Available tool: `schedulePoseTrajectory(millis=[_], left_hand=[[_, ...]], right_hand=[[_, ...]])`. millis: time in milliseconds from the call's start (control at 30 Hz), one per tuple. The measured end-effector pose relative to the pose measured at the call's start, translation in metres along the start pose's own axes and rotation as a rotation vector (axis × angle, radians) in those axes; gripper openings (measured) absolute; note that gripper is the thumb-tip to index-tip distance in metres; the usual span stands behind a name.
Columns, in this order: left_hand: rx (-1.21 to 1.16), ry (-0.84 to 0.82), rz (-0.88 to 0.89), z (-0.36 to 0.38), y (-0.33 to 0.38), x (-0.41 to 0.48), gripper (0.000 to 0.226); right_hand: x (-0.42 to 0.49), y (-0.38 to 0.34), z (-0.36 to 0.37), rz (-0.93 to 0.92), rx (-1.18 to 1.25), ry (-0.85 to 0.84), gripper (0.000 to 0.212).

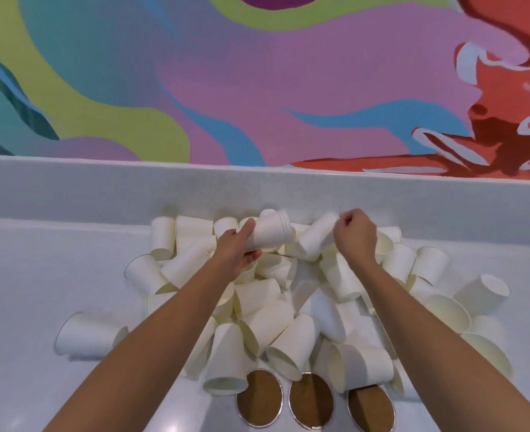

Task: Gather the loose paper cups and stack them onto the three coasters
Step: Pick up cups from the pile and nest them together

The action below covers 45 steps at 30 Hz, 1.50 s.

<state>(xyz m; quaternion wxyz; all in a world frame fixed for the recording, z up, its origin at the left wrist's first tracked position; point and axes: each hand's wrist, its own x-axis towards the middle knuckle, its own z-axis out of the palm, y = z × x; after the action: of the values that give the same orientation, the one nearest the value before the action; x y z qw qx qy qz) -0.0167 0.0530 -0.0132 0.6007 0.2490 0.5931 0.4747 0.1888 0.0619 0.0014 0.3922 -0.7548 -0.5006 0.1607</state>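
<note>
Left hand [235, 247] grips a few nested cups [271, 232] sideways near the worktop's [39, 275] far edge. Right hand [355, 233], seen from behind, curls round a blurred cup [315, 238]; its fingertips are hidden. Loose cups [276, 319] lie heaped mid-worktop. Three coasters [311, 400] sit at the near edge, the right one partly covered by a fallen cup.

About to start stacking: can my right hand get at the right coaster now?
Probably not cleanly: a tipped cup covers the far end of the right coaster, and the right hand grips another cup.
</note>
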Motion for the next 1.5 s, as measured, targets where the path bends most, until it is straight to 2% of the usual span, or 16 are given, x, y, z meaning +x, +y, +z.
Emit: schedulePoseTrajectory(millis=[67, 133, 367, 500, 600, 700, 767, 800, 900, 1000, 1067, 1133, 1200, 1267, 1367, 1500], left_hand=[[0.004, -0.003, 0.004, 0.006, -0.003, -0.004, 0.041], [-0.037, -0.037, 0.001, 0.014, -0.007, -0.009, 0.039], [-0.069, -0.113, -0.006, 0.034, -0.012, -0.029, 0.032], [-0.11, -0.08, -0.012, 0.028, -0.015, -0.035, 0.034], [-0.144, -0.001, 0.024, 0.015, -0.011, -0.034, 0.033], [-0.164, 0.0, 0.032, 0.005, -0.005, -0.035, 0.031], [-0.147, -0.03, 0.024, 0.003, -0.004, -0.037, 0.031], [-0.13, -0.047, 0.027, 0.002, -0.004, -0.038, 0.031], [-0.085, -0.065, 0.045, 0.0, -0.007, -0.04, 0.031], [-0.076, -0.07, 0.055, -0.002, -0.005, -0.042, 0.031], [-0.082, -0.051, 0.045, -0.004, -0.002, -0.041, 0.031], [-0.099, -0.024, 0.028, -0.006, 0.0, -0.039, 0.031], [-0.119, -0.004, 0.015, -0.006, 0.001, -0.038, 0.032], [-0.131, -0.007, 0.013, -0.004, -0.001, -0.038, 0.032], [-0.128, -0.03, 0.02, 0.001, -0.006, -0.038, 0.029], [-0.134, -0.051, 0.005, 0.011, -0.006, -0.042, 0.029]], right_hand=[[0.003, -0.011, -0.012, 0.037, 0.15, 0.106, 0.016], [0.0, -0.021, -0.015, 0.019, 0.217, 0.104, 0.013], [-0.025, -0.021, -0.008, -0.072, 0.323, -0.135, 0.01], [-0.034, -0.01, -0.015, -0.231, 0.291, -0.273, 0.013], [-0.035, 0.011, -0.022, -0.359, 0.031, -0.344, 0.022], [-0.042, 0.032, -0.016, -0.54, -0.553, -0.746, 0.036], [-0.051, 0.039, -0.009, -0.587, -0.746, -0.913, 0.039], [-0.054, 0.04, -0.004, -0.616, -0.796, -0.935, 0.039], [-0.059, 0.044, 0.005, -0.686, -0.887, -0.907, 0.034], [-0.054, 0.041, 0.006, -0.657, -0.876, -0.808, 0.027], [-0.044, 0.032, 0.001, -0.648, -0.817, -0.629, 0.023], [-0.032, 0.016, -0.012, -0.619, -0.67, -0.34, 0.021], [-0.021, -0.001, -0.028, -0.497, -0.402, -0.078, 0.019], [-0.013, -0.018, -0.039, -0.353, -0.179, 0.051, 0.02], [-0.012, -0.032, -0.042, -0.316, -0.071, 0.068, 0.021], [-0.022, -0.034, -0.031, -0.305, -0.007, -0.039, 0.019]])
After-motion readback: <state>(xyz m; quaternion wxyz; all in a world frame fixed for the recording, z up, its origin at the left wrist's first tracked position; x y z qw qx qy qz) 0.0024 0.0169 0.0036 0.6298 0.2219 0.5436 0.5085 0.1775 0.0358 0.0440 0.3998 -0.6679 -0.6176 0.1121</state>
